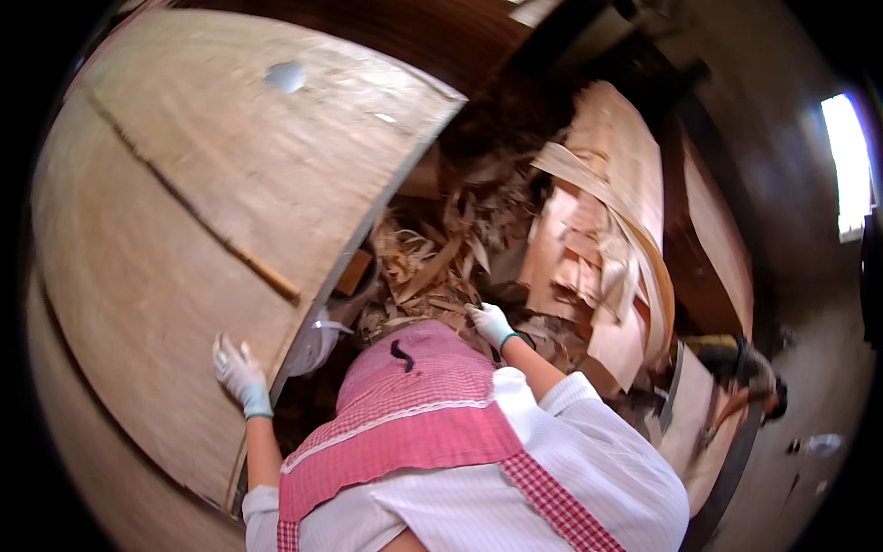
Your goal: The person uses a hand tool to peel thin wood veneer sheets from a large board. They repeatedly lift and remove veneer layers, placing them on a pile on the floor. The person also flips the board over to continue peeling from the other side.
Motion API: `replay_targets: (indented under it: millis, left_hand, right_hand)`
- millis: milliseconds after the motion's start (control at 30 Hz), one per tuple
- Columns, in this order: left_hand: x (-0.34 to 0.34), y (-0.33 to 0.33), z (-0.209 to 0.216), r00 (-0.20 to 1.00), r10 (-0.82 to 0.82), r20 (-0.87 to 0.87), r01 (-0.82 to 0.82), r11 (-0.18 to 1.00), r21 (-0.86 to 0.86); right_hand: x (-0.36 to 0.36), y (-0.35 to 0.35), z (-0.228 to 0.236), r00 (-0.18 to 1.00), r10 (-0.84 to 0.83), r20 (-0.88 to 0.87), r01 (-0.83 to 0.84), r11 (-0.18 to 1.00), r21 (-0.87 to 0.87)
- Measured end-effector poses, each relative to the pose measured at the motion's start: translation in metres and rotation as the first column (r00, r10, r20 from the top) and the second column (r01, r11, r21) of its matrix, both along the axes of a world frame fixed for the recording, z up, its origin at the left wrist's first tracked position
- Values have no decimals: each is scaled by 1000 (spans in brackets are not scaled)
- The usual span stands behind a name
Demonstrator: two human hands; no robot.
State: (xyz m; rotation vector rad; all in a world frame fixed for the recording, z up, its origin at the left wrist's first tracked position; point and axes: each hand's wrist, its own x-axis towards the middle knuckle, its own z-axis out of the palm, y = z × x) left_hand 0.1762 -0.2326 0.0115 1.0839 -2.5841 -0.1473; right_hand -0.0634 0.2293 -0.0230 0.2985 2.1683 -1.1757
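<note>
My left hand [241, 373], in a white glove with a teal cuff, lies with fingers apart on the near right part of a large pale wooden sheet [193, 248]. Further up the sheet rests a long thin stick [198, 207], dark along most of its length and lighter at its near end. My right hand [492, 324], gloved the same way, is held in front of my apron beside a heap of wood veneer scraps [441, 258]. Its fingers look closed, with a small dark tip at them; what they hold is too small to name.
A bundle of pale veneer sheets [635, 175] with loose strips lies to the right of the scraps. Some clear plastic [317, 345] hangs by the sheet's edge. Another person [756, 377] bends over boards at far right. A bright window [846, 166] is beyond.
</note>
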Motion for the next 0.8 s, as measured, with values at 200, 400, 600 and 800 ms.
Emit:
replay_targets:
  millis: [200,400,600,800]
  left_hand:
    - [16,-32,-26,997,-68,-30,72,990,124]
    - [-54,42,6,966,-215,-143,223,974,43]
    - [-154,217,65,818,-453,-354,556,780,286]
    - [-210,376,89,652,-598,-467,753,436,492]
  right_hand:
    - [24,36,-1,950,-305,-63,296,948,-120]
    - [-16,177,77,484,-567,-667,523,798,-299]
    - [-31,353,101,395,-543,-741,837,545,46]
    - [-57,371,73,648,-584,-489,591,791,-160]
